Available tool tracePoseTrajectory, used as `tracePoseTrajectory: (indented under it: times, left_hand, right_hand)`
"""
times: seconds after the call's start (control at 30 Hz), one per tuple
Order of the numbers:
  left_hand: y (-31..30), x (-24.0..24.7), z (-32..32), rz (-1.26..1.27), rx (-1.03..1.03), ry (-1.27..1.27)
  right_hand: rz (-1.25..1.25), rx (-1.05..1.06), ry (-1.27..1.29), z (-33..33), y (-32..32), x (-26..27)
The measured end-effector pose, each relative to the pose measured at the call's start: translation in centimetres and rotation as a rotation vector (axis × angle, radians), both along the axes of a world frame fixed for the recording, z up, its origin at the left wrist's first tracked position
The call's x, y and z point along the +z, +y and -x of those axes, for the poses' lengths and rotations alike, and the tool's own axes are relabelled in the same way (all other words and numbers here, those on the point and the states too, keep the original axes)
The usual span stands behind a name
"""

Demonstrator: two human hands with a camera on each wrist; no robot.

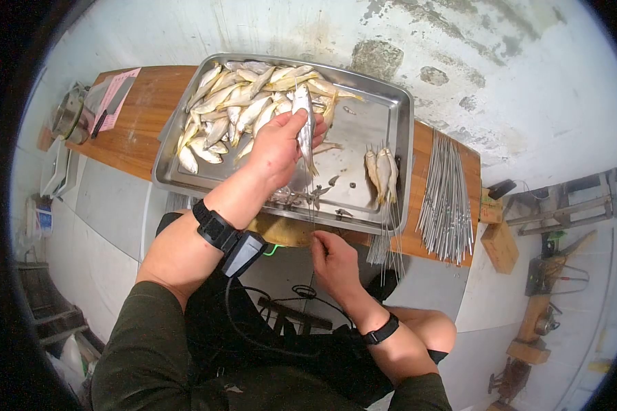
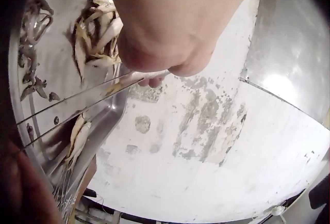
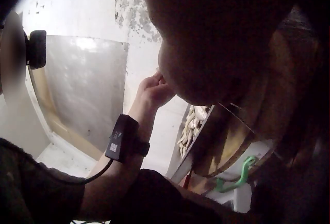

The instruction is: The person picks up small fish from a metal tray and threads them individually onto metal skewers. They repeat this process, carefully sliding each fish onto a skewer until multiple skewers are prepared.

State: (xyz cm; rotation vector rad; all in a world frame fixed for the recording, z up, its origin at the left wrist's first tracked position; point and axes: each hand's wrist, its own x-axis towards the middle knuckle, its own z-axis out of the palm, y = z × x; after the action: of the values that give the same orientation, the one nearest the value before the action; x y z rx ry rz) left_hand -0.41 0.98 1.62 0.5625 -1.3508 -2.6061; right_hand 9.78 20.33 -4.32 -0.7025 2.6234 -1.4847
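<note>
Over the tray, my left hand (image 1: 279, 147) grips a small silvery fish (image 1: 304, 127) between thumb and fingers, its head pointing away from me and its tail toward me. Two thin metal skewers (image 2: 77, 100) run from the tail end of this fish down to my right hand. That right hand (image 1: 336, 259) pinches their near ends with curled fingers, just in front of the tray's near edge. In the right wrist view it is a dark shape. A heap of yellowish fish (image 1: 240, 103) fills the left and back of the metal tray (image 1: 406, 137).
Several fish on skewers (image 1: 382, 175) lie at the tray's right side, skewer ends overhanging the near rim. A bundle of metal skewers (image 1: 447, 198) rests on the wooden table (image 1: 140, 137) to the right. A knife (image 1: 113, 106) and metal pot (image 1: 68, 116) are at far left.
</note>
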Motion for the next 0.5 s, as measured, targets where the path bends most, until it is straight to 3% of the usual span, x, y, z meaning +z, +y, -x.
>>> tracePoseTrajectory:
  times: [0.3,0.5]
  left_hand:
    - [-1.9,0.6,0.3,-0.157,-0.097,-0.042]
    - [-2.6,0.7,0.3,-0.042,-0.137,-0.004]
  right_hand:
    - [0.029,-0.023,-0.026,0.6,0.1,0.8]
    - [0.028,-0.001,0.008,0.5,0.4,0.7]
